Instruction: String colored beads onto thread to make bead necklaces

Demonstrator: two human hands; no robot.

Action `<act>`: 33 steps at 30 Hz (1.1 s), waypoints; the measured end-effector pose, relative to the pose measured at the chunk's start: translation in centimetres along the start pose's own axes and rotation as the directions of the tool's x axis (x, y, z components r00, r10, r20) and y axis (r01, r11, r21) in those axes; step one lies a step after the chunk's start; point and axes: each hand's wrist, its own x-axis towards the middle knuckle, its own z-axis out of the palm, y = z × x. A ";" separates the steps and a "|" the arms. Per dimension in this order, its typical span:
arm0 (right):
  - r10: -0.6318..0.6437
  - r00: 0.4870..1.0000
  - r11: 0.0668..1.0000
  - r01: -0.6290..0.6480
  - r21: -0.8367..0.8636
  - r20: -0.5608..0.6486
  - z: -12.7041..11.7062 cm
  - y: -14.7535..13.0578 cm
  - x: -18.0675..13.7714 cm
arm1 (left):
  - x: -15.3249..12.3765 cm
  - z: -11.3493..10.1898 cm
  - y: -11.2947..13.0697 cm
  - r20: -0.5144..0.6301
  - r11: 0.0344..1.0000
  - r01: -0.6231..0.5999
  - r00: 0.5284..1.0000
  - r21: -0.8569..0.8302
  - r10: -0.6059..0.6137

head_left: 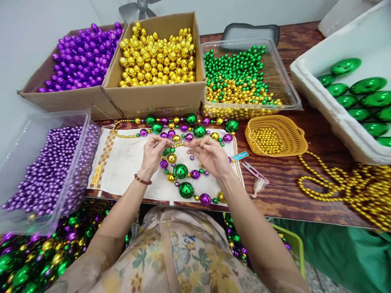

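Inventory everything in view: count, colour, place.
Boxes: two, brown, back left
Balls: many, purple, gold, in boxes
Tubs: two, clear, left, back
Basket: one, orange, right
Beads: many, lilac, green, gold, in tubs, basket
Foam box: one, white, right
Ovals: several, green, in foam box
Chains: uncounted, gold, right
Cloth: one, white, centre
Snips: one, pink, beside cloth
Strands: uncounted, mixed, on cloth, lower left
Fan: one, grey, back
Fabric: one, green, lower right
Bin: one, lime, lower right
Table: one, brown, centre
Hands: two, bare, over cloth
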 end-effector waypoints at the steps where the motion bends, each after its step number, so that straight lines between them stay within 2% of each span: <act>1: 0.015 1.000 0.999 -0.015 0.051 -0.003 0.2 0.5 0.2 | 0.0 0.0 0.0 0.009 0.999 0.027 1.000 -0.034 -0.027; 3: 0.027 0.999 0.998 -0.025 0.050 -0.027 0.3 1.2 0.8 | 0.1 0.1 0.0 0.027 0.997 0.069 0.997 -0.034 -0.069; 5: 0.027 0.999 0.997 -0.029 -0.064 -0.042 0.2 1.3 1.3 | 0.3 0.0 0.0 0.056 0.995 0.090 0.994 0.037 -0.091; 8: 0.053 0.998 0.954 -0.043 -0.296 0.024 -0.1 0.8 1.8 | 0.9 -0.4 0.0 0.120 0.982 0.120 0.983 0.147 -0.139; 10: 0.066 0.996 0.925 -0.037 -0.378 0.064 -0.1 0.2 1.9 | 1.4 -0.7 0.0 0.146 0.970 0.168 0.970 0.176 -0.195; 12: 0.072 0.994 0.928 -0.038 -0.370 0.079 0.0 -0.5 2.0 | 1.9 -1.1 0.1 0.159 0.955 0.241 0.950 0.172 -0.269; 15: 0.095 0.993 0.961 -0.072 -0.267 0.073 0.6 -1.5 2.8 | 2.3 -1.3 0.2 0.194 0.930 0.340 0.911 0.143 -0.363; 18: 0.095 0.995 0.971 -0.089 -0.223 0.016 1.6 -1.7 4.5 | 2.2 -1.4 0.1 0.242 0.927 0.361 0.895 0.103 -0.375; 23: 0.114 0.992 0.940 -0.127 -0.316 -0.059 4.1 -0.2 8.7 | 1.7 -1.3 0.0 0.271 0.939 0.331 0.899 0.094 -0.344; 25: 0.099 0.995 0.912 -0.095 -0.399 -0.011 4.9 0.5 9.8 | 1.5 -1.2 0.2 0.278 0.947 0.303 0.905 0.110 -0.322; 28: 0.061 0.990 0.840 0.020 -0.542 0.131 5.1 1.1 9.9 | 1.3 -1.2 0.4 0.263 0.958 0.270 0.921 0.099 -0.287; 30: 0.067 0.971 0.771 0.095 -0.630 0.228 4.2 1.0 9.2 | 1.2 -1.2 0.6 0.238 0.963 0.258 0.933 0.075 -0.269; 33: 0.160 0.930 0.704 0.128 -0.698 0.332 2.5 0.5 7.5 | 1.0 -1.3 0.8 0.209 0.968 0.247 0.945 0.051 -0.252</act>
